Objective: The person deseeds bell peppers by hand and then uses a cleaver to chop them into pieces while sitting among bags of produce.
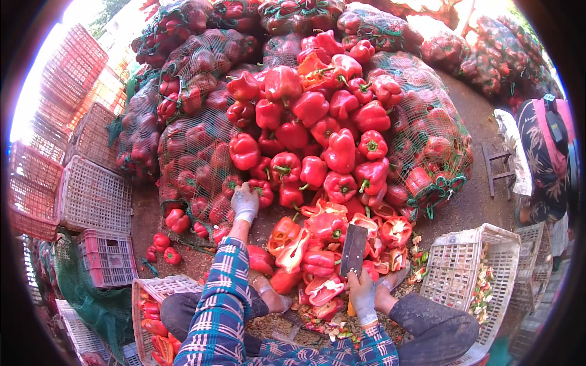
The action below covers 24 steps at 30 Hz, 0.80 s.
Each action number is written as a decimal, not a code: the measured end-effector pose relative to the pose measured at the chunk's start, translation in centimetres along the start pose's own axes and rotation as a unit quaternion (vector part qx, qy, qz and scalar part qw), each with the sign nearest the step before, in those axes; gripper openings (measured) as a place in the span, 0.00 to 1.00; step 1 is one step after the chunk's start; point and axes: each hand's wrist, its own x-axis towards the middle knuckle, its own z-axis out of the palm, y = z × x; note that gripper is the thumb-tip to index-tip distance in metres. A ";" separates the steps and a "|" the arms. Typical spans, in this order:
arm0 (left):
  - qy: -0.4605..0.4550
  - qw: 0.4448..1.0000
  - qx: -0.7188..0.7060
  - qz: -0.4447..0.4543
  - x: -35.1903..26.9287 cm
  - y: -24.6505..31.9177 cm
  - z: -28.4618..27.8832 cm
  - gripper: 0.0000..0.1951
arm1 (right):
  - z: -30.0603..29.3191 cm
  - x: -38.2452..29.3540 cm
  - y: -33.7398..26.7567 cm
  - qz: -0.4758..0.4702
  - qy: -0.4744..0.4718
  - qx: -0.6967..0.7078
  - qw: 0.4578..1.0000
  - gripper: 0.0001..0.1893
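My gloved left hand [245,201] reaches forward to a whole red bell pepper [261,193] at the lower left of a heap of whole red peppers [311,110], its fingers on the pepper. In my gloved right hand [361,293] is a cleaver [354,249], its broad blade pointing away from me and its handle in my fist. Beneath and beside the blade lie cut pepper halves [324,291], showing pale insides and seeds. Scraps and seeds [339,329] cover the ground between my feet.
Net sacks of peppers [197,160] flank and back the heap. A crate [453,265] with scraps tilts at my right; another crate [167,286] holds cut peppers at my left. Stacked crates [96,192] stand farther left. A seated person [542,155] and a small stool [499,169] are at right.
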 end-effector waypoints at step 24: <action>-0.319 0.861 -0.396 -0.012 -8.6 4.1 -16.2 0.07 | 2.8 -9.0 -15.2 -0.476 0.108 -0.150 0.860 0.18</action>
